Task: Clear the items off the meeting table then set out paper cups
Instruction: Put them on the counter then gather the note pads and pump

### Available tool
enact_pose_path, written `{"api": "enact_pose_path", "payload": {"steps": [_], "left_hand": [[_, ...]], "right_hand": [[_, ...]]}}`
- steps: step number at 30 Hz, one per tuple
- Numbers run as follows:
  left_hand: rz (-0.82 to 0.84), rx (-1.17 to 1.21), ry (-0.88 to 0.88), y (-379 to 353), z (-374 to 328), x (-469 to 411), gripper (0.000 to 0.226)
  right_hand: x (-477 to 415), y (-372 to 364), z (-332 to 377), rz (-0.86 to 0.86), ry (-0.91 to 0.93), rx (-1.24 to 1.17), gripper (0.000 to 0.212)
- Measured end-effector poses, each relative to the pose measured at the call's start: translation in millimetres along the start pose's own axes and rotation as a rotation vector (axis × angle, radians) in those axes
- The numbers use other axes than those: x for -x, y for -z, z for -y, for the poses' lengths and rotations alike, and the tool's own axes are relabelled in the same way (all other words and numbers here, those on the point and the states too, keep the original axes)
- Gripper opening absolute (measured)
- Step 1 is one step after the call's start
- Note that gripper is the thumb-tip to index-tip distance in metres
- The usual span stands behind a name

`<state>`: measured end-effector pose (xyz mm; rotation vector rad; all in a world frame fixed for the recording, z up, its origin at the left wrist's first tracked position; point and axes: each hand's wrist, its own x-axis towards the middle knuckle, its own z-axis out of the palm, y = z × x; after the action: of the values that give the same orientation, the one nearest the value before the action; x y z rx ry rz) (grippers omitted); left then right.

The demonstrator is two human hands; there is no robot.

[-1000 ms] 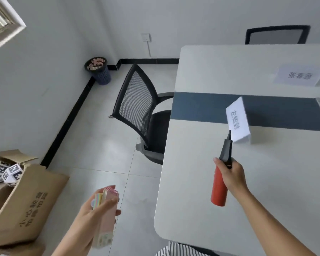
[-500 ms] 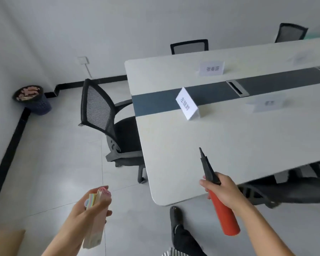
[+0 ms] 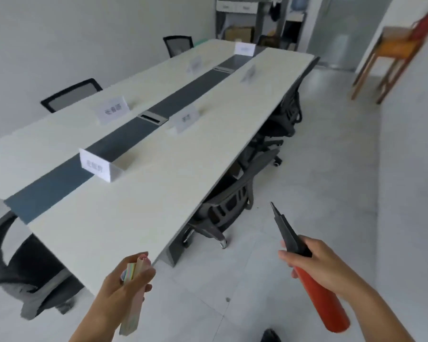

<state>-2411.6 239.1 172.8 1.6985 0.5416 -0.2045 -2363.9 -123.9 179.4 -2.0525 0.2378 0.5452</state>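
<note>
Fingers [image 3: 143, 272] of the left hand [image 3: 119, 287] wrap a slim pastel sheet pack [image 3: 134, 302]. Right hand [image 3: 316, 265] fingers grip a smooth red cylindrical pump [image 3: 324, 302] with a tapered black nozzle. Since the earlier frame, the pump has moved off the glossy white bench [image 3: 134, 206], now ahead-left of the fingers, carrying folded paper name cards [image 3: 94, 166].

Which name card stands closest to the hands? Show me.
The name card nearest the camera, by the dark strip; the others stand farther down the table.

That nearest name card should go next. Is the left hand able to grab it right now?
Probably not: the left hand is full, gripping a pastel packet, and the name card stands farther up the table, beyond it.
</note>
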Motion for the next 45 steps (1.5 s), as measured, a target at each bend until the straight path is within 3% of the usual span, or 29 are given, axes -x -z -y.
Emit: {"api": "enact_pose_path", "payload": {"steps": [6,10,13,15,18,22,28,31,34,36,45], "left_hand": [[0.181,-0.033,-0.021,-137,-56,-54,0.022],[0.305,-0.039,-0.034,-246,-93,-73,0.038],[0.393,-0.035,-0.022,-311,-119,-79,0.037],[0.449,-0.038,0.008,-344,-139,-90,0.052],[0.469,-0.042,-0.011,-390,-170,-116,0.050],[0.482,-0.054,-0.060,-453,-215,-165,0.067],[0.515,-0.069,-0.124,-553,-299,-268,0.073],[0.549,-0.077,-0.175,-608,-356,-317,0.065],[0.582,-0.053,-0.249,-671,-400,-358,0.033],[0.616,-0.057,-0.267,-712,-422,-385,0.023],[0.611,-0.116,-0.248,-920,-500,-514,0.023]], "right_hand": [[13,114,-80,-0.190,-0.150,-0.145,0.024],[8,196,-119,-0.309,-0.210,-0.213,0.023],[-3,251,-136,-0.396,-0.221,-0.203,0.021],[-16,282,-141,-0.426,-0.229,-0.232,0.021],[-44,323,-147,-0.428,-0.235,-0.226,0.021],[-98,382,-152,-0.451,-0.243,-0.237,0.022],[-199,495,-137,-0.487,-0.252,-0.233,0.025],[-246,554,-118,-0.532,-0.221,-0.249,0.024],[-284,608,-112,-0.589,-0.189,-0.273,0.022],[-305,639,-115,-0.602,-0.190,-0.309,0.022],[-456,825,-168,-0.647,-0.192,-0.352,0.025]]}}
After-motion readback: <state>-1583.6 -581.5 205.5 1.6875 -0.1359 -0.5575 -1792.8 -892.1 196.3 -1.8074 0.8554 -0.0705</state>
